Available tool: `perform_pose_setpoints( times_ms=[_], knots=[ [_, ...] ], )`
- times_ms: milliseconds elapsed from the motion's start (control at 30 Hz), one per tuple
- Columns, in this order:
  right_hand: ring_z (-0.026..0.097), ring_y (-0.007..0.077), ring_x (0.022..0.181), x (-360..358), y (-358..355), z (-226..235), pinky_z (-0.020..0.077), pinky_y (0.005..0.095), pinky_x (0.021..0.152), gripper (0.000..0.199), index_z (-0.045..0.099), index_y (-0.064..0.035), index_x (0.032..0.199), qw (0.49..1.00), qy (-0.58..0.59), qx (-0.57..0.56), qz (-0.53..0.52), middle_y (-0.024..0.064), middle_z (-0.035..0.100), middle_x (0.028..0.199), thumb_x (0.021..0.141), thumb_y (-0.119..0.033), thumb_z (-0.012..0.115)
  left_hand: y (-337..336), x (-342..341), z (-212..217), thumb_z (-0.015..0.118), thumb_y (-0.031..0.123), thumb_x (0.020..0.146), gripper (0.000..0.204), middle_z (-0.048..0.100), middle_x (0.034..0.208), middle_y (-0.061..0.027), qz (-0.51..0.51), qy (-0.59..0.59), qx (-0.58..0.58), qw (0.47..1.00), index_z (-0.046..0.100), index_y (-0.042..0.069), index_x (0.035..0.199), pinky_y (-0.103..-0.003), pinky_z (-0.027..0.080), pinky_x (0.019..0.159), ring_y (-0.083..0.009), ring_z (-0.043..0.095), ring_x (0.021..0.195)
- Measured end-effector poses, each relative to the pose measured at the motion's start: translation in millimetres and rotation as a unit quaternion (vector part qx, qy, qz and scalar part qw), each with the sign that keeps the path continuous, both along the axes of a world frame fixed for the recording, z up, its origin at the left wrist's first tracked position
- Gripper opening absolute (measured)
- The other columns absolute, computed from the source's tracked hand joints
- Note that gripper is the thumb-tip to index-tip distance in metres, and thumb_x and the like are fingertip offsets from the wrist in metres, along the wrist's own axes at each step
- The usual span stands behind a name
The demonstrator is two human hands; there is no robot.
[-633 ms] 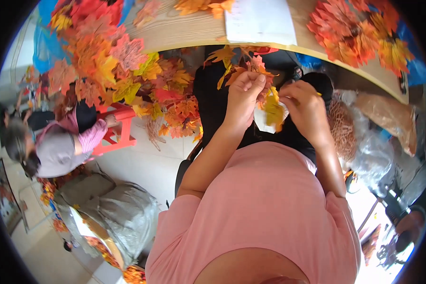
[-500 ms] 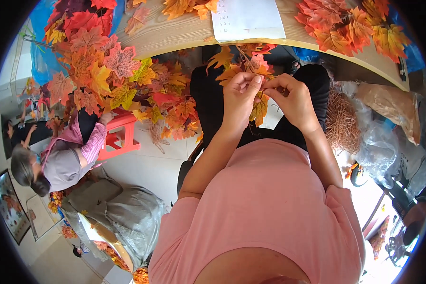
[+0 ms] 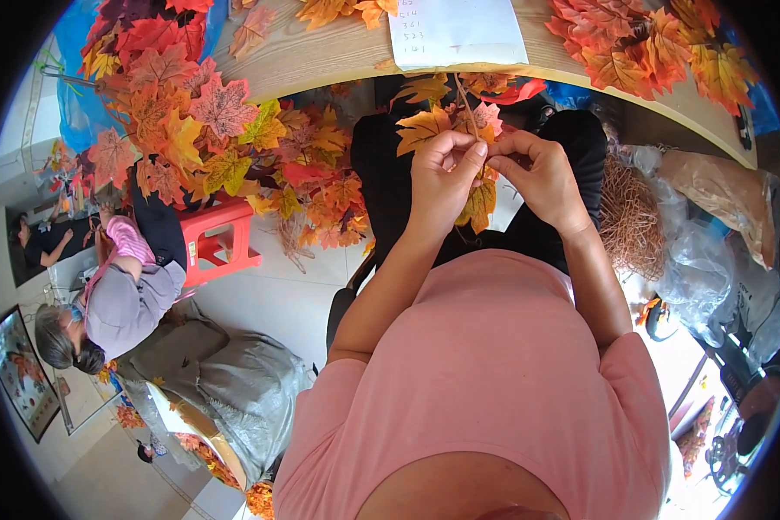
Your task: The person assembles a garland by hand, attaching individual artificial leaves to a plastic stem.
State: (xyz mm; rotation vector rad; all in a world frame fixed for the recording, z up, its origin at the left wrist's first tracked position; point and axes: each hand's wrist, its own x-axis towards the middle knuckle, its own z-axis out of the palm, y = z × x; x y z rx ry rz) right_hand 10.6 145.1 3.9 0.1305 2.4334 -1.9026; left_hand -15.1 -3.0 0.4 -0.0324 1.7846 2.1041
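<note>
An artificial maple leaf garland (image 3: 422, 130) in orange, yellow and red hangs over my lap, just below the table edge. Its thin brown stem runs down into the fingers of my left hand (image 3: 442, 184), which is closed on it with the thumb on top. Close beside it, my right hand (image 3: 542, 180) pinches thumb and forefinger together at the same stem. What lies between those right fingertips is too small to make out. A yellow leaf (image 3: 478, 206) of the garland dangles beneath both hands.
A wooden table (image 3: 321, 59) curves across the top, carrying a handwritten sheet (image 3: 459, 39) and orange-red leaves (image 3: 659, 52). More leaf garlands (image 3: 199, 130) spill over its left side. A red stool (image 3: 221, 243) and a seated person (image 3: 130, 303) are left; brown vine strands (image 3: 630, 212) and plastic bags (image 3: 698, 269) right.
The stem now stands more plainly above my hands, and the right fingertips have come nearer the left thumb. At left, the other person has leaned and drawn an arm away from the stool.
</note>
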Motion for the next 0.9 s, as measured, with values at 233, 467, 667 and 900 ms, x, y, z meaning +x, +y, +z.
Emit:
perform_pose_setpoints(
  times_ms=[233,467,667,900],
  knots=[
    [0.052,0.0052,0.064,0.6,5.2,-5.1,0.0432,0.0212,0.057,0.019,0.064,0.0057,0.086,0.992,-0.077,-0.095,0.022,0.0046,0.062,0.071,0.078,-0.011,0.065,-1.9,1.4,-4.2,0.06,0.009,0.084,0.006,0.059,0.074,0.0003,-0.045,0.015,0.013,0.999,0.058,0.003,0.084,-0.019,0.043,0.055,-0.0044,0.053,0.064],
    [0.055,0.0059,0.064,-5.6,2.8,-1.3,0.0445,0.0209,0.057,0.019,0.063,0.006,0.086,0.994,-0.072,-0.082,-0.019,0.0053,0.062,0.069,0.078,-0.011,0.063,-5.1,2.6,-0.9,0.061,0.01,0.084,0.022,0.058,0.087,-0.001,-0.044,-0.109,0.075,0.99,0.055,0.002,0.103,-0.019,0.044,0.062,-0.006,0.053,0.076],
    [0.062,0.0227,0.065,-24.6,10.5,8.4,0.049,0.0305,0.063,0.014,0.064,-0.0017,0.081,0.985,0.0,0.166,-0.048,0.011,0.063,0.074,0.073,-0.013,0.061,-19.4,20.9,-33.2,0.061,0.003,0.08,0.021,0.06,0.09,-0.0034,-0.085,0.105,-0.128,0.982,0.056,-0.001,0.1,-0.024,0.048,0.072,-0.0111,0.057,0.079],
    [0.057,0.0273,0.074,-40.5,10.5,1.5,0.0464,0.0361,0.068,0.006,0.059,-0.0044,0.071,0.916,0.186,0.353,-0.042,0.0092,0.057,0.074,0.07,-0.01,0.06,-25.8,15.1,-23.8,0.056,0.007,0.085,0.013,0.064,0.085,-0.0118,-0.058,-0.084,0.005,0.995,0.058,-0.003,0.094,-0.024,0.051,0.062,-0.0118,0.062,0.067]
  ],
)
